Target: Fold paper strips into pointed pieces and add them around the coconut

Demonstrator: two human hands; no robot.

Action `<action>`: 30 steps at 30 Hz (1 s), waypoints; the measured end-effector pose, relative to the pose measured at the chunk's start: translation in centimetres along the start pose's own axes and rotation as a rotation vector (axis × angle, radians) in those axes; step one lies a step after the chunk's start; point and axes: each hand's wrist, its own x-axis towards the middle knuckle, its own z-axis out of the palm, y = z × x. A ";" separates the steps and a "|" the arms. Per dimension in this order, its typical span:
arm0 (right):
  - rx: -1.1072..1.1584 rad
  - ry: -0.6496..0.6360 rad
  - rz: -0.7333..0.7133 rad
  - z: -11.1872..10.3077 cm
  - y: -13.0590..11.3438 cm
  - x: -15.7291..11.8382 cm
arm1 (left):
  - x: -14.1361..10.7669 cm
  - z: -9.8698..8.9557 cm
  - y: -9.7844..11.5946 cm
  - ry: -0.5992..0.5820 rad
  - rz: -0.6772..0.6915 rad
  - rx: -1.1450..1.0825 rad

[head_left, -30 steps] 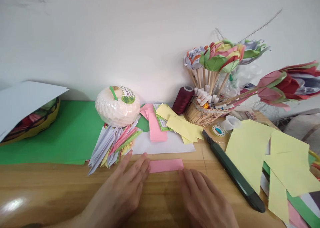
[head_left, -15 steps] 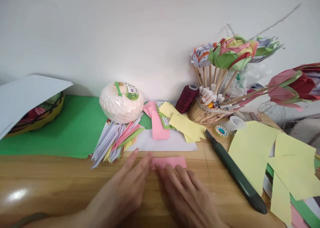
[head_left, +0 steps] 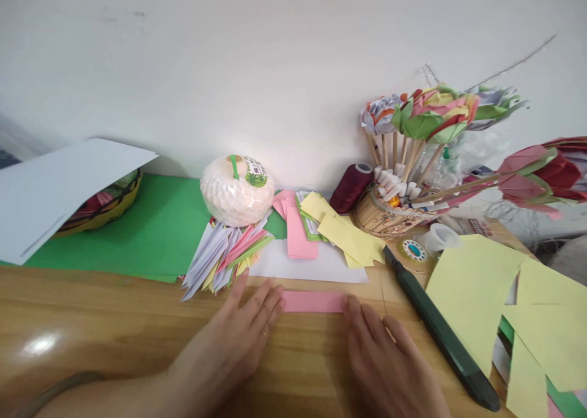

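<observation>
A narrow pink paper strip lies flat on the wooden table in front of me. The fingertips of my left hand, stretched out and spread, touch its left end. At the right end rest the fingertips of my right hand, laid on the table with the fingers extended and slightly bent. Neither hand grips the strip. Beyond it, pink paper slips and yellow paper slips lie on a white sheet. A bundle of folded coloured papers sits past my left fingertips.
At right are a dark green cutter-like tool and yellow paper sheets. Behind stand a maroon thread spool and a basket of paper flowers. A wrapped coconut and a green sheet are at back left.
My right hand has slid rightward along the pink strip, from its middle to its right end. My left hand stays at the left end. The view has shifted slightly.
</observation>
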 end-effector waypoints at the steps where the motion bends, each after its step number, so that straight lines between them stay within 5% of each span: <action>1: -0.027 -0.003 0.004 -0.1 0.1 0.3 | -0.1 0.2 0.0 0.006 0.003 -0.005; 11: -0.150 -0.039 -0.149 0.0 -2.6 2.9 | 0.0 0.2 -0.2 -0.018 0.021 0.001; 20: -0.223 -0.078 -0.044 -1.8 3.4 1.9 | 0.3 -0.1 -0.5 -0.013 0.033 0.034; 24: -0.045 -0.032 0.027 -0.5 3.3 3.1 | 0.3 0.0 -0.5 0.010 0.029 0.016; 30: 0.407 -0.163 0.195 0.4 1.8 3.7 | 1.1 -0.9 -0.4 0.109 -0.054 -0.009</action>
